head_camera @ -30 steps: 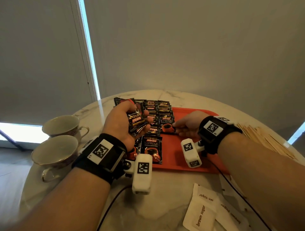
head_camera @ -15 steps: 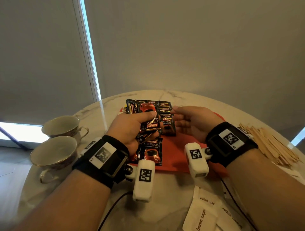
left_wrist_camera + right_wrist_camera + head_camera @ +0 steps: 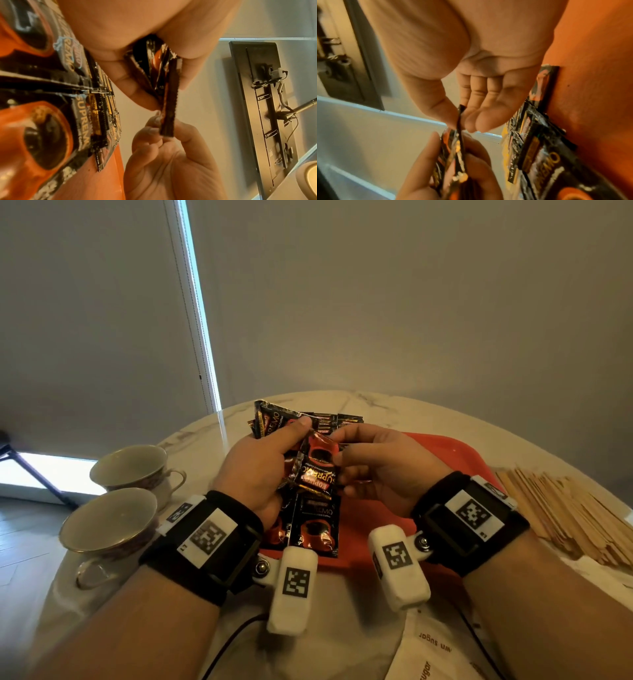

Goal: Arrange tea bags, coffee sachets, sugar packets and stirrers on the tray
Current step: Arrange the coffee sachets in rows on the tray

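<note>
My left hand (image 3: 289, 451) grips a bunch of black-and-red coffee sachets (image 3: 274, 419) above the orange tray (image 3: 445, 453). My right hand (image 3: 340, 455) pinches the edge of one sachet (image 3: 317, 463) from that bunch between thumb and fingers. The left wrist view shows this sachet (image 3: 169, 108) edge-on between both hands. In the right wrist view the right fingertips (image 3: 471, 121) close on its top edge. More sachets (image 3: 317, 525) lie in overlapping rows on the tray's left side.
Two teacups (image 3: 130, 463) (image 3: 106, 522) stand left of the tray. A pile of wooden stirrers (image 3: 565, 508) lies to its right. White brown-sugar packets (image 3: 435, 652) lie on the marble table near me. The tray's right half is bare.
My right hand left the row on the tray and rose to the bunch, where it now pinches one sachet. My left hand lifted and shifted right with the bunch.
</note>
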`<action>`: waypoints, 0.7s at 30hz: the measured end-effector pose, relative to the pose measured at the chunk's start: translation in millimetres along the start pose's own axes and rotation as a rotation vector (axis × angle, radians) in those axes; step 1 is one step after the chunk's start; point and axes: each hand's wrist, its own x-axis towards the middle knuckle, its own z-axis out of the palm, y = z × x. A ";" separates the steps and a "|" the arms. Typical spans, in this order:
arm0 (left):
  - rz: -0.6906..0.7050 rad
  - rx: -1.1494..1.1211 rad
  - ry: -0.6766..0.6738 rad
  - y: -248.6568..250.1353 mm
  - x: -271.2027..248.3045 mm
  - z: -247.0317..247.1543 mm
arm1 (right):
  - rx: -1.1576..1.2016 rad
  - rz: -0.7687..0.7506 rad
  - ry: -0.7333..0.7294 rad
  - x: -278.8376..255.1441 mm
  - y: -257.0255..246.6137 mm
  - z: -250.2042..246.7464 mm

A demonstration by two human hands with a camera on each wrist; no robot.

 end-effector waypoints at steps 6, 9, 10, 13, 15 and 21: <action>0.031 -0.037 0.017 0.0 0.2 0.1 | 0.260 -0.009 0.064 2.0 -2.0 2.8; 0.072 0.021 -0.051 -1.4 -1.2 -0.3 | 0.373 -0.015 0.051 2.1 0.9 4.5; 0.087 0.047 -0.067 -2.4 -2.0 -0.3 | 0.376 -0.013 0.041 1.9 2.1 6.4; 0.132 0.113 -0.051 -9.4 1.8 -2.4 | 0.274 -0.003 -0.007 2.1 4.2 7.7; 0.142 0.120 0.006 -11.6 4.3 -3.8 | 0.167 0.015 -0.037 2.5 3.6 4.6; 0.091 -0.031 0.051 -6.5 3.8 0.0 | -0.189 0.060 -0.072 0.2 4.7 5.2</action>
